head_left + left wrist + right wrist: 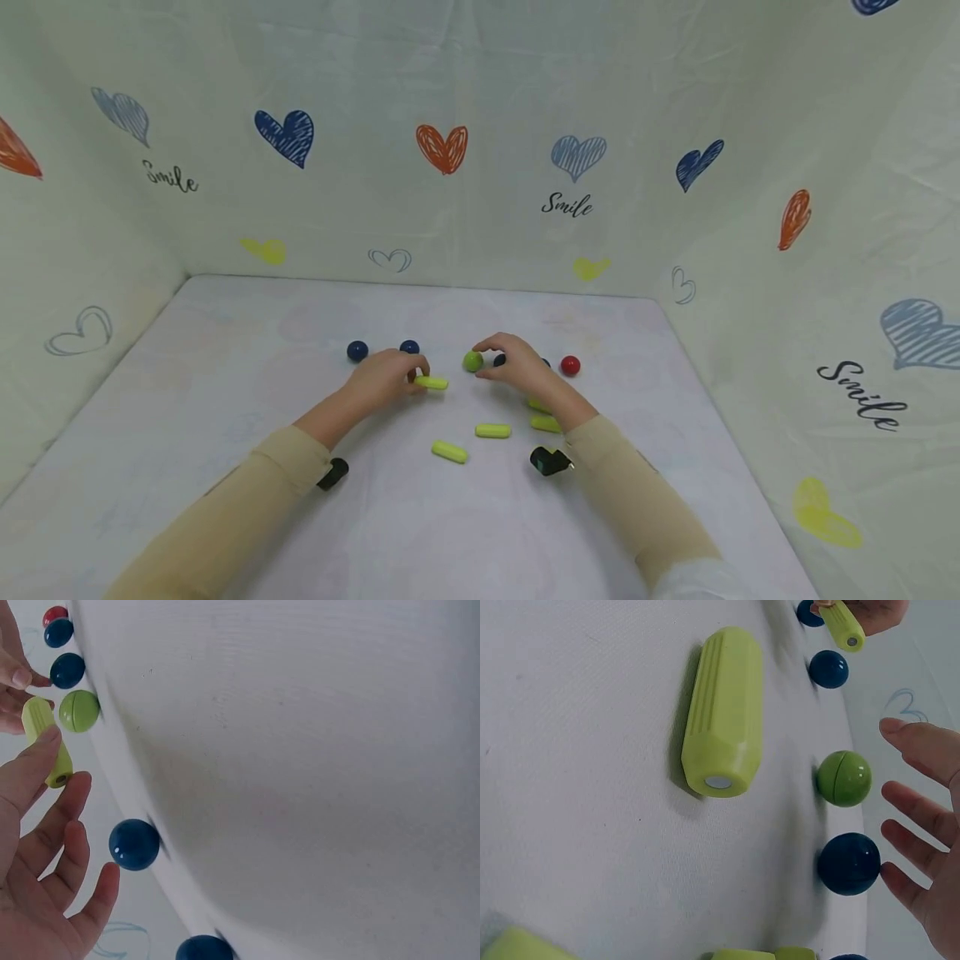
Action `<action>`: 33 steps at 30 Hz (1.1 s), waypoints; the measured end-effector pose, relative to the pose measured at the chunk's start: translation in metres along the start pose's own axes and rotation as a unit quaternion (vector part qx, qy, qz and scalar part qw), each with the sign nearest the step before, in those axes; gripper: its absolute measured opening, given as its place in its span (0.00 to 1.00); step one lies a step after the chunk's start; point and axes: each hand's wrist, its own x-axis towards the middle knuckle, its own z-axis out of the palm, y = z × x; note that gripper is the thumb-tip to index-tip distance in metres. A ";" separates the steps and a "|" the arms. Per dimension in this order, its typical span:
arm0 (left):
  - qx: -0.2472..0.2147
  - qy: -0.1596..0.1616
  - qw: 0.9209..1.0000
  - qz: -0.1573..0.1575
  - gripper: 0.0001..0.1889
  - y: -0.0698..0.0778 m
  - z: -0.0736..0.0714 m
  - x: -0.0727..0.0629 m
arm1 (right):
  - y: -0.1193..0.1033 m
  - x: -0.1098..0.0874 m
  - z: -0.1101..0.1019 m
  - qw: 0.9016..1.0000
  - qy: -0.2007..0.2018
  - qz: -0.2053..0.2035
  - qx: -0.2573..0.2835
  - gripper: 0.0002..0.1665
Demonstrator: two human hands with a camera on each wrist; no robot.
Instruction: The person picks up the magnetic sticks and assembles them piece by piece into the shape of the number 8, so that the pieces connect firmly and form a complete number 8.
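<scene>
My left hand (385, 379) pinches a yellow-green toy rod (49, 742) between thumb and index finger, the other fingers loosely spread. A dark recessed disc shows at the rod's end. My right hand (930, 817) reaches toward a green ball (844, 778) with thumb and fingers parted, and in the right wrist view there is a gap between them and it. Close by that hand's lower fingers lies a dark blue ball (849, 864). Beside the left hand are two more dark blue balls, one nearer (134, 844) and one farther left (357, 351).
A red ball (570, 365) sits at the right end of the row. Several yellow-green rods lie nearer the front, including one in the middle (492, 431) and one left of it (449, 452). Small black devices show by the left sleeve (333, 473) and right sleeve (550, 461).
</scene>
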 end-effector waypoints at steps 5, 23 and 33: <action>0.000 -0.004 1.000 -0.012 0.13 -0.001 0.002 0.007 | 0.001 0.009 0.004 1.000 -0.004 -0.007 -0.010 0.25; -0.032 -0.035 0.998 -0.034 0.13 -0.006 0.012 0.020 | 0.005 0.029 0.013 0.999 -0.017 0.021 -0.022 0.22; -0.024 -0.048 0.998 -0.031 0.13 -0.010 0.019 0.025 | 0.005 0.032 0.014 0.999 -0.022 0.012 -0.024 0.21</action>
